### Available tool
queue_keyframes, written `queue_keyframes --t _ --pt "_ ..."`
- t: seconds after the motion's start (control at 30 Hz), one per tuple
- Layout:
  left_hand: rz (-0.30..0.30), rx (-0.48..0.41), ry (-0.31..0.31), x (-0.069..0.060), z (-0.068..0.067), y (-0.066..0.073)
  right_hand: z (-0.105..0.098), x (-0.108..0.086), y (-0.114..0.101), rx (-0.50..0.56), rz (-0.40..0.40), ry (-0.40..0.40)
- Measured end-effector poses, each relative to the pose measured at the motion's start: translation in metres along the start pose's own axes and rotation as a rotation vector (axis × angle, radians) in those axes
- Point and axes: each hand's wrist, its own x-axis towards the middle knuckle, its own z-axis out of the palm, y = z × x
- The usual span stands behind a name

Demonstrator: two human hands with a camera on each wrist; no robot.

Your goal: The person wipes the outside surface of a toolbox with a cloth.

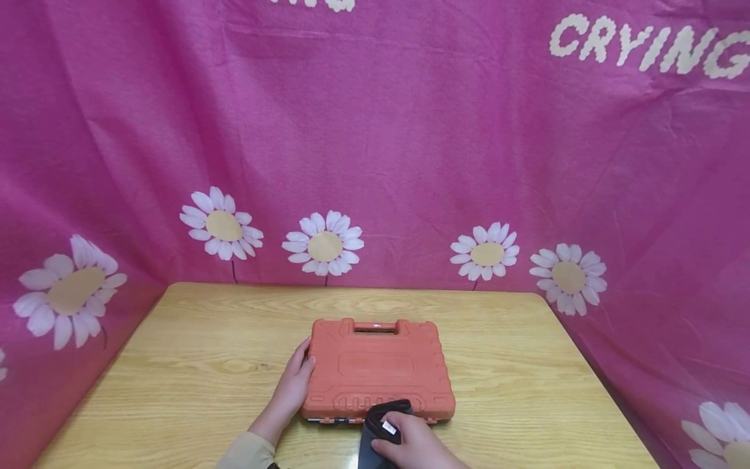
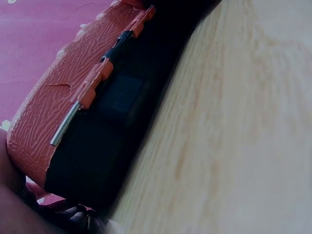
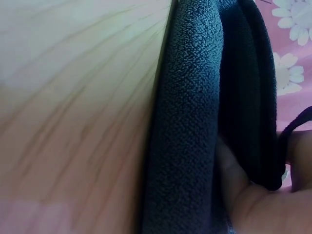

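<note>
An orange hard-shell carrying case [image 1: 377,363] with a handle slot lies flat on the table. Its black lower half [image 2: 97,151] shows beneath the orange lid in the left wrist view. My left hand [image 1: 293,383] rests along the left side of the case, thumb by the lid's edge; some of its fingers are hidden. At the front edge, my right hand [image 1: 415,443] pinches a dark fuzzy folded fabric item [image 1: 373,438] with a small white tag. In the right wrist view, my thumb [image 3: 239,180] is tucked against the fabric's layers. The item's exact kind cannot be told.
The wood-grain table [image 1: 222,352] extends around the case on both sides and behind it. A magenta curtain [image 1: 375,143] printed with daisies and lettering hangs along the back and both sides.
</note>
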Motion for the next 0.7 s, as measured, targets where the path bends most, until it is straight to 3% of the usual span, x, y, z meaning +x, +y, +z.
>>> queue_keyframes --t 0.3,0.37,0.7 --pt "0.020 0.004 -0.008 -0.001 0.000 0.001 0.026 0.039 0.057 0.050 0.053 -0.031" --pt "0.021 0.009 -0.010 -0.001 0.000 0.000 0.030 0.044 0.059 0.019 0.015 -0.039" --pt "0.016 0.004 -0.023 0.000 -0.001 0.000 0.043 0.060 0.060 -0.030 0.001 -0.075"
